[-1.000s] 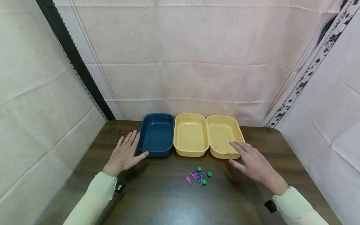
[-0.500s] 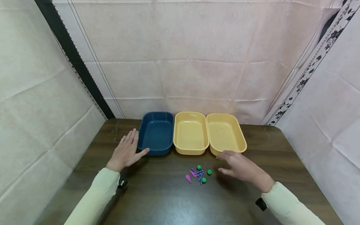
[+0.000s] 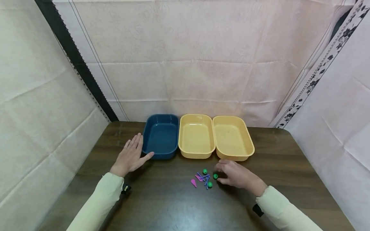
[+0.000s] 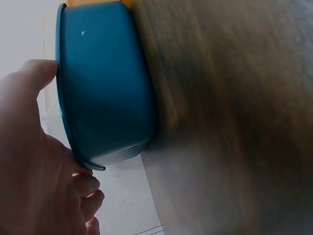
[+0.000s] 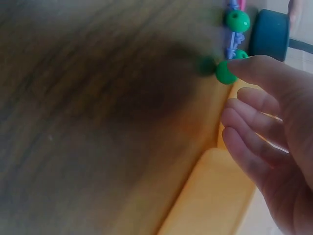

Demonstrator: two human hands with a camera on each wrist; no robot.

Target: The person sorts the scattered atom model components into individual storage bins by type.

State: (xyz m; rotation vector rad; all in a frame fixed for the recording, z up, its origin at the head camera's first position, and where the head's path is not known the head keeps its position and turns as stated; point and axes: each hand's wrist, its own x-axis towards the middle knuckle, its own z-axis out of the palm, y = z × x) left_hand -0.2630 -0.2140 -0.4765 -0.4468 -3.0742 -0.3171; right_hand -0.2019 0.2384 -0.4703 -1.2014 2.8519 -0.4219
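Head view, starting at the left: the left hand [image 3: 130, 156] lies flat on the table [image 3: 162, 205], fingers straight and spread, holding nothing, its thumb just at the near left corner of the blue tray [image 3: 161, 137]. Left wrist view confirms it, with the thumb alongside that tray's wall [image 4: 107, 88]. Next along, two yellow trays side by side, the middle one [image 3: 196, 136] touching the blue, the right one [image 3: 233, 138] touching the middle.

In front of them, a small cluster on the wood: a pink piece [image 3: 193, 183], purple sticks [image 3: 204, 178], and three green beads. One bead [image 3: 205, 171] sits at the far side, one [image 3: 209, 184] at the near side. The third bead [image 3: 215, 176] is at the right edge of the cluster, and the right hand [image 3: 235, 175] is down on it, fingers curled. Right wrist view shows a fingertip [image 5: 244, 68] touching that bead [image 5: 225, 72]; it looks like a pinch, though the blur hides the thumb, so whether the grip has closed I can't tell. That bead sits on the table.
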